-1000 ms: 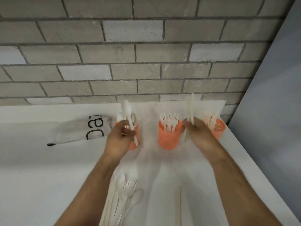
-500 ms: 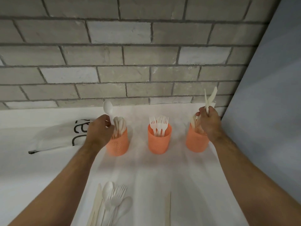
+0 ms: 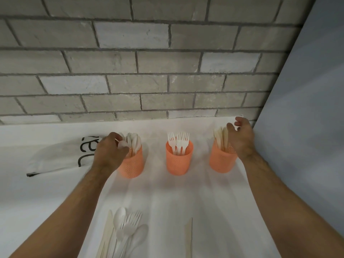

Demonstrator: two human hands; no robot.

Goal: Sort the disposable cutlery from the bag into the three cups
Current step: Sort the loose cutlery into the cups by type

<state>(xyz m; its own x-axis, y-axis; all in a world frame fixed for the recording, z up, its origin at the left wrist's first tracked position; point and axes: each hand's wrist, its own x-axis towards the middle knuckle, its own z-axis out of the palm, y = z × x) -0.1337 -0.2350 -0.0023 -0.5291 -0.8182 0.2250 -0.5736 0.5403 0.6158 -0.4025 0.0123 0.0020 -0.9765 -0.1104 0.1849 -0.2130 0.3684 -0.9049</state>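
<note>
The unsorted cutlery pile lies at the near edge of the tabletop, left of its middle: white spoons and forks overlapping, with pale knives along the pile's left side, all with their long axes running roughly from the near edge toward the wall, heads pointing away from the person. A single pale knife lies apart to the right of the pile, also lengthwise toward the wall. Both hands are well away from it, up by the three orange cups near the far edge. The left hand is at the rim of the left cup, which holds spoons; its fingers are curled around a white spoon whose bowl shows at the fingertips, seemingly just going in. The right hand hovers over the right cup, which holds knives, fingers spread and relaxed, holding nothing. The middle cup carries forks, tines up. The emptied-looking bag lies flat beyond the left cup toward the left edge. For the coming reach, I judge the pile sits nearer the left arm's line, directly under that forearm, while the lone knife lies between the two arms, slightly closer to the right one; either hand must draw back toward the near edge and come down across the handles.
</note>
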